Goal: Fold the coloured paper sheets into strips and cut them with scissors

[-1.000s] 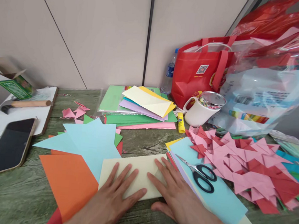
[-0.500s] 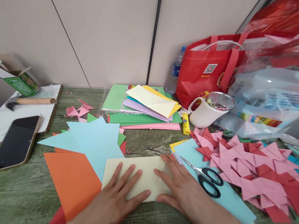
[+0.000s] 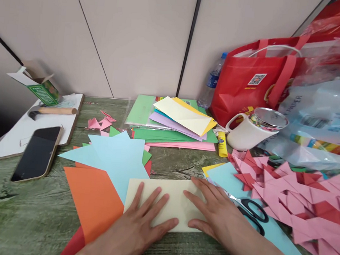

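Through the head camera I see two hands, well apart from each other, each open and palm down. My left hand [image 3: 140, 223] has its fingers spread over the left half of one cream paper rectangle [image 3: 178, 204]; my right hand [image 3: 220, 214] lies across its right end, fingers parted. They press on the paper rather than grip it. That rectangle lies near the middle of the near edge of the surface [image 3: 6, 224].

To its left I count one orange sheet [image 3: 93, 200], its edge under light blue paper [image 3: 117, 155]. One pair of scissors [image 3: 243, 203] lies beside my right forearm, on a light blue sheet [image 3: 287, 241]. Toward the right edge, pink and red folded pieces [image 3: 294, 192] overlap too much for me to count.

Along the back edge I have one yellow glue stick [image 3: 222, 144], one white mug [image 3: 241, 135], one bottle [image 3: 211, 83] and one red bag [image 3: 240, 93]. Toward the left edge are one phone [image 3: 38, 152] and one wooden-handled hammer [image 3: 58, 111].
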{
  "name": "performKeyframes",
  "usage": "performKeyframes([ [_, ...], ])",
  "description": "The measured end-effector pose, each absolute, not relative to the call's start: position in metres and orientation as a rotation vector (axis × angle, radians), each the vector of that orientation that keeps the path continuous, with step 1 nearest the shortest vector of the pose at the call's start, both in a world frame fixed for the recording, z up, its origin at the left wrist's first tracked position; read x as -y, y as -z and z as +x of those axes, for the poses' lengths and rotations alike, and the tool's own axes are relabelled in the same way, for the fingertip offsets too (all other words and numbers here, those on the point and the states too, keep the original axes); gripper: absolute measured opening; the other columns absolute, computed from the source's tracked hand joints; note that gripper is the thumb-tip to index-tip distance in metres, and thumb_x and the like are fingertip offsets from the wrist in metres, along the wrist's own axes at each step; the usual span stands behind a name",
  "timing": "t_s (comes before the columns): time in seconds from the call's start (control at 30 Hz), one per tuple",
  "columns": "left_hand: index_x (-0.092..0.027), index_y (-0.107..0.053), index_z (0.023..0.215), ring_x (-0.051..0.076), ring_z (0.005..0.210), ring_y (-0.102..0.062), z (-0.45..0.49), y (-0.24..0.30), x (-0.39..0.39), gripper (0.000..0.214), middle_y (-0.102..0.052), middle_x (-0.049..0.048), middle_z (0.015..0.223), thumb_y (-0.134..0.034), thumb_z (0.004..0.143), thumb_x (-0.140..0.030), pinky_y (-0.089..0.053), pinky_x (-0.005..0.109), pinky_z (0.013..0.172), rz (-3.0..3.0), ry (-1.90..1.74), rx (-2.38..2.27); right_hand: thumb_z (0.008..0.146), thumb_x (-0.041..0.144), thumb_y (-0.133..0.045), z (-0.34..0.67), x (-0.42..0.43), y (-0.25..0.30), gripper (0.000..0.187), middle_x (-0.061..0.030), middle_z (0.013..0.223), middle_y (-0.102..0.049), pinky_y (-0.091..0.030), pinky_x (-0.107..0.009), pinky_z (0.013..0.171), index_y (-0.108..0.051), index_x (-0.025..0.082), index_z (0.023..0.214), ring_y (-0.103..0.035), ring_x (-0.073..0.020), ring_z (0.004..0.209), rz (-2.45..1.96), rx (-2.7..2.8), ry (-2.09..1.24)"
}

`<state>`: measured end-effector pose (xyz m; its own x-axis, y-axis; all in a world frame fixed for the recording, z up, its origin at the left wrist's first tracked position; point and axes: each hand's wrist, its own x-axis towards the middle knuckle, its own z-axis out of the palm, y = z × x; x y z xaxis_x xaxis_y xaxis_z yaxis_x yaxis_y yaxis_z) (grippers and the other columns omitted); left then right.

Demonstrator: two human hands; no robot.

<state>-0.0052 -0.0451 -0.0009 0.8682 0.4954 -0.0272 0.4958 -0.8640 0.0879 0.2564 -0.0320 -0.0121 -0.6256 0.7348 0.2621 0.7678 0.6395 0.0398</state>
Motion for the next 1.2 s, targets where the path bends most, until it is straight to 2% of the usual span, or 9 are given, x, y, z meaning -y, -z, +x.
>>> performKeyframes([
  [0.07,-0.029,-0.013,0.147,0.039,0.137,-0.015,-0.0057,0.0022,0.0453,0.084,-0.023,0.0149,0.15,-0.054,0.079,-0.002,-0.017,0.072,0.101,2.958,-0.008,-0.787,0.07,0.057,-0.067,0.2567,0.0319,0.0117,0.057,-0.0213,0.123,-0.058,-0.054,-0.05,0.078,-0.062,0.022,0.114,-0.059,-0.0362,0.107,-1.227,2.648,0.214],
  [0.2,-0.026,-0.012,0.148,0.041,0.137,-0.014,-0.0054,0.0016,0.0447,0.086,-0.023,0.0186,0.149,-0.055,0.078,-0.001,-0.016,0.074,0.099,2.935,0.01,-0.766,0.068,0.053,-0.071,0.2565,0.0321,0.0099,0.058,-0.0215,0.123,-0.058,-0.054,-0.05,0.078,-0.061,0.022,0.116,-0.059,-0.0359,0.108,-1.227,2.66,0.204],
  [0.4,-0.024,-0.008,0.148,0.044,0.137,-0.008,-0.0053,0.0029,0.0457,0.103,-0.019,0.0216,0.15,-0.068,0.066,-0.004,-0.009,0.076,0.098,2.854,0.013,-0.745,0.065,0.052,-0.074,0.2548,0.031,0.0059,0.059,-0.0227,0.121,-0.059,-0.054,-0.05,0.079,-0.063,0.02,0.113,-0.06,-0.0356,0.106,-1.204,2.657,0.194],
  [0.57,-0.026,-0.007,0.148,0.043,0.137,-0.003,-0.0071,0.0072,0.0485,0.11,-0.012,0.0202,0.152,-0.068,0.06,0.0,-0.007,0.075,0.099,2.813,0.035,-0.751,0.065,0.052,-0.074,0.2547,0.0291,0.0038,0.059,-0.024,0.121,-0.058,-0.054,-0.051,0.079,-0.063,0.019,0.113,-0.06,-0.036,0.106,-1.192,2.675,0.17],
  [0.87,-0.024,-0.007,0.148,0.044,0.136,-0.008,-0.0053,0.004,0.046,0.107,-0.016,0.0216,0.151,-0.069,0.062,-0.002,-0.014,0.075,0.098,2.836,0.034,-0.727,0.06,0.055,-0.075,0.2583,0.0273,0.0029,0.067,-0.024,0.119,-0.059,-0.054,-0.05,0.08,-0.063,0.019,0.115,-0.06,-0.0362,0.106,-1.151,2.702,0.099],
  [1.03,-0.026,-0.012,0.148,0.04,0.137,-0.012,-0.0063,0.0065,0.0486,0.089,-0.02,0.0175,0.151,-0.06,0.076,-0.004,-0.017,0.071,0.102,2.899,-0.051,-0.773,0.055,0.057,-0.077,0.2578,0.028,0.003,0.072,-0.026,0.122,-0.057,-0.053,-0.051,0.081,-0.063,0.018,0.114,-0.06,-0.037,0.105,-1.18,2.701,0.078],
  [1.2,-0.025,-0.008,0.148,0.043,0.136,-0.013,-0.0089,0.002,0.0509,0.097,-0.016,0.0198,0.151,-0.061,0.07,-0.002,-0.02,0.072,0.099,2.863,-0.017,-0.728,0.056,0.058,-0.076,0.2592,0.0275,0.0022,0.071,-0.0247,0.122,-0.057,-0.052,-0.053,0.082,-0.063,0.019,0.115,-0.059,-0.0371,0.107,-1.176,2.716,0.071],
])
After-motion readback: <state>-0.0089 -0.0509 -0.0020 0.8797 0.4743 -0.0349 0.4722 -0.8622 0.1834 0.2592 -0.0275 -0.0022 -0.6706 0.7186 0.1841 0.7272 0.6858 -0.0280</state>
